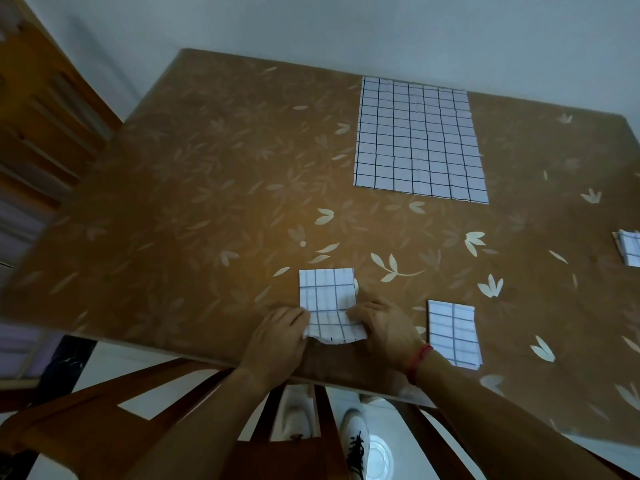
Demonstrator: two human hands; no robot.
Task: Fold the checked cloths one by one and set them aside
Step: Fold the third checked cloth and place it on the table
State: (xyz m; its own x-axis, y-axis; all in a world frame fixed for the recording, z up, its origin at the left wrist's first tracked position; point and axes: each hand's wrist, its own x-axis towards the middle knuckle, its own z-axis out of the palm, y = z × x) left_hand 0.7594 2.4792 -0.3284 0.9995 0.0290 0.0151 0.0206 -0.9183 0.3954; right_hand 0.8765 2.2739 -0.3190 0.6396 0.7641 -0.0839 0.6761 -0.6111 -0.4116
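My left hand (277, 336) and right hand (382, 327) pinch the near corners of a part-folded checked cloth (327, 296); a folded cloth (453, 332) lies just right of them.

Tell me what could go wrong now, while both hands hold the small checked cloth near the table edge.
1. The half-folded checked cloth lies by the near edge of the table; if released, its near end may slip off.
2. The left hand and right hand pinch its near corners; an uneven lift could give a crooked fold.
3. The right hand is close to the folded checked cloth and might nudge it.
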